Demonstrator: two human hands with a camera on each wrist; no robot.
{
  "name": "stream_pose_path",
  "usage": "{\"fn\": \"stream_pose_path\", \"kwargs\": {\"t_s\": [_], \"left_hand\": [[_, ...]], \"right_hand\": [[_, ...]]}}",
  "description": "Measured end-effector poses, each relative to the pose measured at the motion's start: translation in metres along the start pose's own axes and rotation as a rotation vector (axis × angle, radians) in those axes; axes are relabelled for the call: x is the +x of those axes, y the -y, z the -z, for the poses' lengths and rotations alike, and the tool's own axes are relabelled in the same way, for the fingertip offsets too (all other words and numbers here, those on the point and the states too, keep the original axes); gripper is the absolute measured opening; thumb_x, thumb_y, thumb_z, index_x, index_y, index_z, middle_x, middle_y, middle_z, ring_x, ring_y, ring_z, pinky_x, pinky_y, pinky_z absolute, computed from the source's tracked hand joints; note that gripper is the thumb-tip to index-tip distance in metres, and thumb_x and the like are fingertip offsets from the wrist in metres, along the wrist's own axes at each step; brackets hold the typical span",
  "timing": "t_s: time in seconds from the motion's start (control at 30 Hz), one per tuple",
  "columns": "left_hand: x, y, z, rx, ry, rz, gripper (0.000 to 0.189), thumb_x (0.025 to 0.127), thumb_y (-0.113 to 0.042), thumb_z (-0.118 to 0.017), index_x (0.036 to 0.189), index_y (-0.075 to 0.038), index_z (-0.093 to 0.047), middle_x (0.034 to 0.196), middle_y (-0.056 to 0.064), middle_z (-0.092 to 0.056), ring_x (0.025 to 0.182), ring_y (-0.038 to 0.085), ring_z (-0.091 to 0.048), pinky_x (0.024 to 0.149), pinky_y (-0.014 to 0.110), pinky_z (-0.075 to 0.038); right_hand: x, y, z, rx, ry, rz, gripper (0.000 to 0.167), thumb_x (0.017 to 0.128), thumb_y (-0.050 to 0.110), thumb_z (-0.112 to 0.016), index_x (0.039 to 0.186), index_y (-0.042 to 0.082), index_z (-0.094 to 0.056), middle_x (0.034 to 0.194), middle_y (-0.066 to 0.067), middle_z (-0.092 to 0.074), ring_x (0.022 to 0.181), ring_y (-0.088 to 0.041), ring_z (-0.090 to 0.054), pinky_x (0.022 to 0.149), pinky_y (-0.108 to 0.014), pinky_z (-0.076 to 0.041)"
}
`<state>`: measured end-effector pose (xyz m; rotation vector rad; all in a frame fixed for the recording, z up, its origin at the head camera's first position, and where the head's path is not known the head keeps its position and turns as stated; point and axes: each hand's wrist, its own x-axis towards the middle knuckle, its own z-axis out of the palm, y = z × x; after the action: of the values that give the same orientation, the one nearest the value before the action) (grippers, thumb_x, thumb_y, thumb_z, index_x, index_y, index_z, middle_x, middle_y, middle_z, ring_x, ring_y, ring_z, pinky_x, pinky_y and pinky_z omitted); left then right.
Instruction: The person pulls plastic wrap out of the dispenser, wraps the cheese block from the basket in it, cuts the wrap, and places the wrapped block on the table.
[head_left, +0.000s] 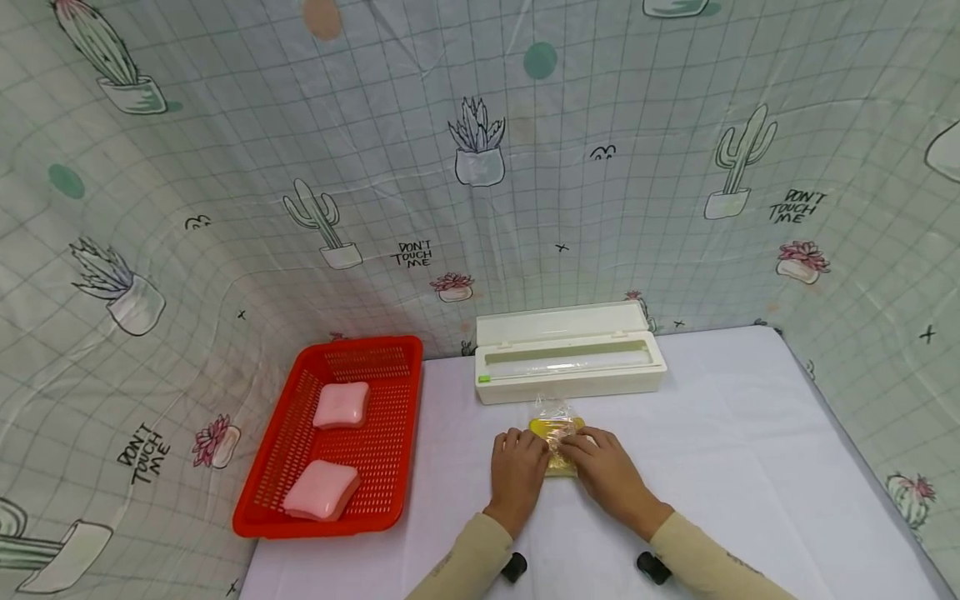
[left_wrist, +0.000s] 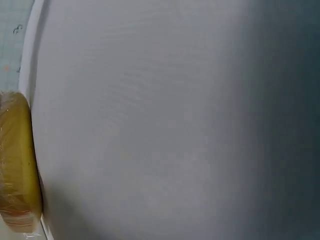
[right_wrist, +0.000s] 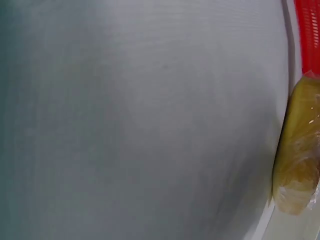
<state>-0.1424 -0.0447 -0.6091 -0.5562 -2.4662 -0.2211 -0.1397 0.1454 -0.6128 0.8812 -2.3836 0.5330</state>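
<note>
A yellow block that looks like a sponge (head_left: 564, 468), with clear plastic wrap (head_left: 553, 408) over it, lies on the white table in front of me. My left hand (head_left: 517, 471) holds its left side with bent fingers. From the right, my right hand (head_left: 609, 475) has its fingers on the top, at the wrap. Some film sticks out beyond the far edge. Both wrist views show the side of the wrapped sponge (left_wrist: 17, 165) (right_wrist: 297, 150), but no fingers. The fingertips are partly hidden in the head view.
Behind the hands stands a white wrap dispenser (head_left: 570, 386), lid up, a roll of clear film (head_left: 566, 364) inside. At the left, a red plastic basket (head_left: 390, 467) holds two pink blocks (head_left: 341, 405) of similar shape. A patterned curtain (head_left: 562, 200) surrounds the table (head_left: 750, 433).
</note>
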Motion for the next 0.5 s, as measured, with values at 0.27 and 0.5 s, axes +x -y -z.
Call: {"fn": "stream_pose_path", "kwargs": {"t_s": [0.27,0.5], "left_hand": [[-0.006,0.010,0.007,0.101,0.189,-0.176,0.032,0.087,-0.052,-0.084,0.105,-0.026,-0.080,0.106,-0.012,-0.074,0.106,0.013,-0.062,0.098,0.033,-0.046],[-0.005,0.011,0.006,0.146,0.275,-0.202,0.030,0.087,-0.046,-0.086,0.111,-0.029,-0.080,0.108,-0.012,-0.074,0.109,0.014,-0.058,0.099,0.034,-0.042]], "right_hand": [[-0.001,0.007,0.011,-0.056,0.275,-0.099,0.052,0.081,0.021,-0.091,0.128,0.006,-0.074,0.131,-0.009,-0.070,0.123,-0.039,-0.060,0.102,-0.055,-0.047],[0.000,0.008,0.000,-0.078,0.215,-0.115,0.042,0.078,0.004,-0.089,0.119,0.009,-0.079,0.121,-0.004,-0.075,0.119,-0.038,-0.061,0.093,-0.054,-0.049]]}}
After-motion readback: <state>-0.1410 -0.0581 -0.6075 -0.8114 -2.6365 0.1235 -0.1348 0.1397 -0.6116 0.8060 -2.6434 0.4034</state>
